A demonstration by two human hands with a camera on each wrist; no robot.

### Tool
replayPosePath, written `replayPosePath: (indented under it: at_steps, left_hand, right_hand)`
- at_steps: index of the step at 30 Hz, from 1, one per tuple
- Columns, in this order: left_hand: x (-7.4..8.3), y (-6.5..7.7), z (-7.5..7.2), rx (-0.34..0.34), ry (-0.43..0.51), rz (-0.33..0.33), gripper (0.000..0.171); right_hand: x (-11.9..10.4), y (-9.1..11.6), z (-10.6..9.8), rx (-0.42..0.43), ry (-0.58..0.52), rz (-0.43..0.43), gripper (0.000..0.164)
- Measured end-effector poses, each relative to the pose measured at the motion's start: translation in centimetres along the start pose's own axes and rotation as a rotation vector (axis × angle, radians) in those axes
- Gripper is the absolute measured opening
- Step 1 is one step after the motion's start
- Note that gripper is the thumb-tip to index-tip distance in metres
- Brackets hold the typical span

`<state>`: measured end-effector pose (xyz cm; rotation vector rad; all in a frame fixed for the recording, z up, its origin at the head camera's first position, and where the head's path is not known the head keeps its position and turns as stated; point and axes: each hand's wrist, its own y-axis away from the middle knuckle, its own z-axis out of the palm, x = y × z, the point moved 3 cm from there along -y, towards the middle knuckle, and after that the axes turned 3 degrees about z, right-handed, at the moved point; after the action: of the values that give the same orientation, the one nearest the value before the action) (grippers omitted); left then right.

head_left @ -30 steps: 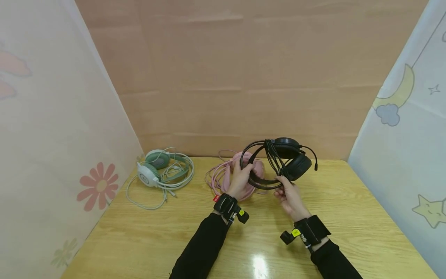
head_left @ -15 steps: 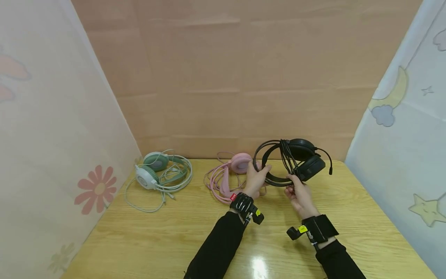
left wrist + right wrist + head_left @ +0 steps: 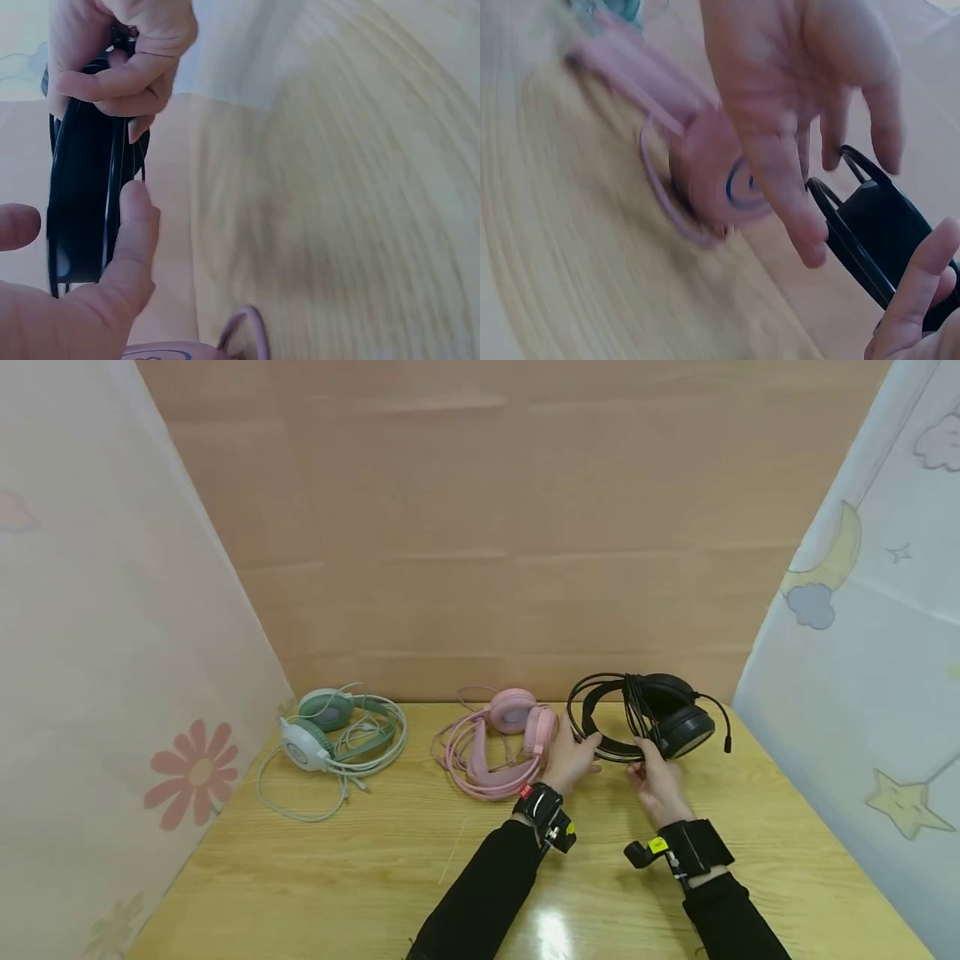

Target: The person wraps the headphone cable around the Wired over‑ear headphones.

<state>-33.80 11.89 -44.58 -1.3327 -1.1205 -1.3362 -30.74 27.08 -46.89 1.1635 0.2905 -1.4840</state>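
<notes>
The black headset [image 3: 678, 718], with a boom microphone and a bundled cable, is at the right rear of the table in the head view. My right hand [image 3: 660, 785] pinches its lower side beside the ear cup. At the left end of the headband is my left hand [image 3: 572, 758]; in the left wrist view its thumb and fingers [image 3: 133, 240] are spread on either side of the band. The right wrist view shows these fingers extended at the cable loops. Just left of my left hand lies a pink headset [image 3: 498, 783] with its coiled cable.
A green and white headset [image 3: 307, 745] with a loose cable lies at the left rear of the wooden table [image 3: 315, 877]. Brown paper [image 3: 465, 568] stands behind the table. Patterned white panels border the left and right sides.
Both hands have carried the black headset rightward and lowered it, out from in front of the pink headset. My left hand's fingers have loosened from the headband.
</notes>
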Motion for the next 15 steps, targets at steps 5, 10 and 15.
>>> replayPosePath:
  at_steps: [5, 10, 15]
  left_hand:
    - [-0.5, 0.0, 0.7, -0.043, -0.345, -0.025, 0.079]
    - [-0.6, 0.0, 1.5, -0.177, -0.514, 0.058, 0.071]
    - [-1.2, 0.0, 2.5, -0.312, -0.564, 0.072, 0.068]
  right_hand:
    - [-0.4, -1.6, -1.7, 0.078, 0.069, -0.022, 0.029]
    - [-0.7, -2.8, -3.0, 0.096, 0.096, -0.008, 0.031]
    - [-1.1, -3.4, -3.9, 0.106, 0.1, 0.001, 0.031]
